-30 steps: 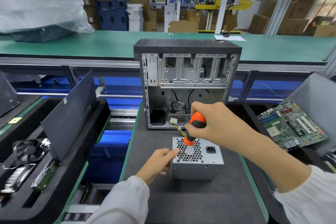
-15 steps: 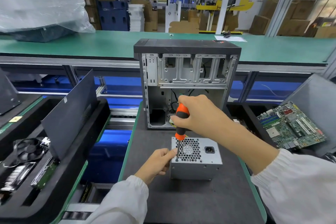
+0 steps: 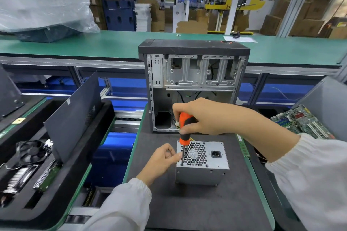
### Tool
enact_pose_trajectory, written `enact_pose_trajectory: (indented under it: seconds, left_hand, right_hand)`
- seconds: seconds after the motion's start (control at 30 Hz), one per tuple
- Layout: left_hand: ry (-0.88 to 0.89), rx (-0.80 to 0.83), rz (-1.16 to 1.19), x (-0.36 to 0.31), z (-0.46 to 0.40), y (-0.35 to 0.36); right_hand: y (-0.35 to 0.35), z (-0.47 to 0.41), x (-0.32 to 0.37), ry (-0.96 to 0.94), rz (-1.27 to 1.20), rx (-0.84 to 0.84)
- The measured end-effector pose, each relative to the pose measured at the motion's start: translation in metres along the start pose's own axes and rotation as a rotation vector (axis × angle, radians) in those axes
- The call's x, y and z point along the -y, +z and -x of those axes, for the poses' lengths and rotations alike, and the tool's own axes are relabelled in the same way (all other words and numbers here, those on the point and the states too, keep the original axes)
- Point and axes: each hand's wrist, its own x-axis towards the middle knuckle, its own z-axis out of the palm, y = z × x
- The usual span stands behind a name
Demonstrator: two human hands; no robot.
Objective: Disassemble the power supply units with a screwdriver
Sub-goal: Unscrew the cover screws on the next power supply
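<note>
**Fingers wrapped on the orange handle, tip now seated at the front-left corner**

Gripping the orange-and-black screwdriver by its handle, the right hand holds it nearly upright over the power supply. A second ago the tool leaned, its tip out on the honeycomb grille; since then the shaft has swung upright and the tip has travelled to the near-left corner of the top face, where a screw seems to sit. That suggests the search for the screw is over and turning can begin, though the screw head itself is too small to make out.

The left hand rests against the left side of the box, fingers loosely curled, fingertips close to the shaft; whether they pinch the shaft I cannot tell. It has stayed put, steadying.

The power supply stands on the dark mat, just in front of the open computer case. A leaning side panel and a fan sit in the tray at left; a circuit board lies at right. Nothing blocks the screwdriver; only the left fingertips crowd the tip, and a slip could catch them.
</note>
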Motion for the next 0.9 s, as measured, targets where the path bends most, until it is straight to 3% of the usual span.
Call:
enact_pose_trajectory:
  seconds: [0.1,0.2,0.3,0.37,0.57,0.77,0.9]
  left_hand:
    - [0.092,0.004,-0.004,-0.011,0.004,-0.006]
    - [0.187,0.136,0.159,-0.026,0.013,-0.020]
    - [0.243,0.263,0.099,-0.037,0.021,-0.026]
    - [0.271,0.263,0.087,-0.044,0.022,-0.023]
    - [0.289,0.204,0.076,-0.055,0.021,-0.020]
    - [0.319,0.210,0.038,-0.055,0.014,-0.021]
    - [0.335,0.326,0.094,-0.062,0.015,-0.022]
  right_hand:
    - [-0.013,-0.004,-0.001,-0.066,0.007,0.134]
    - [-0.024,-0.007,-0.003,-0.090,0.006,0.224]
    - [-0.025,-0.009,-0.003,-0.107,-0.044,0.266]
    - [-0.022,-0.009,-0.001,-0.084,-0.002,0.226]
    - [-0.004,-0.008,0.006,0.212,0.332,-0.074]
    - [-0.021,0.001,0.002,0.000,0.248,0.174]
    - [-0.022,0.000,0.004,-0.168,0.214,0.233]
